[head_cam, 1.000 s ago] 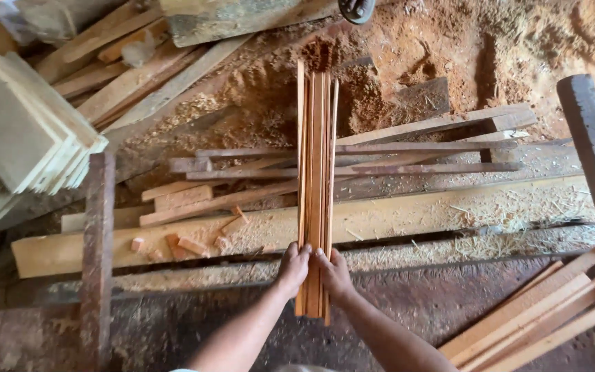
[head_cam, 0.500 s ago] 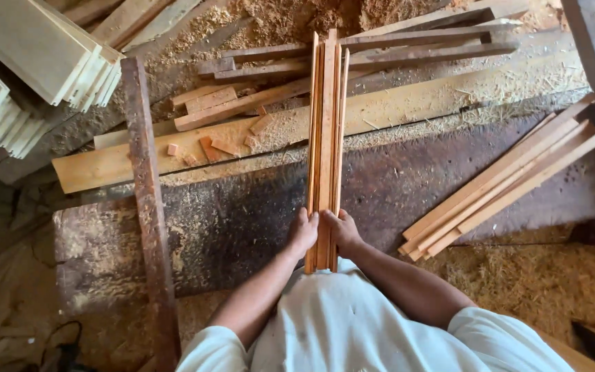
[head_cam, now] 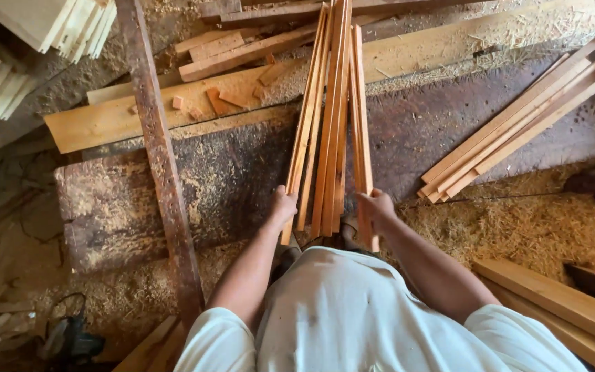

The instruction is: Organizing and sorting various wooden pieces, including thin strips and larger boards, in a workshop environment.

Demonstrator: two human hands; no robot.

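— What's changed with the slats (head_cam: 332,117)?
— A second ago they were one tight bundle; now they fan apart. The left hand (head_cam: 284,207) has its fingers clenched on the outer left slat, the right hand (head_cam: 377,205) on the outer right.
— Where do they lie?
— Lengthwise across the sawdust-strewn bench (head_cam: 173,200), over a plank (head_cam: 242,96). Another slat pile (head_cam: 518,131) lies to the right; sawdust covers the floor.
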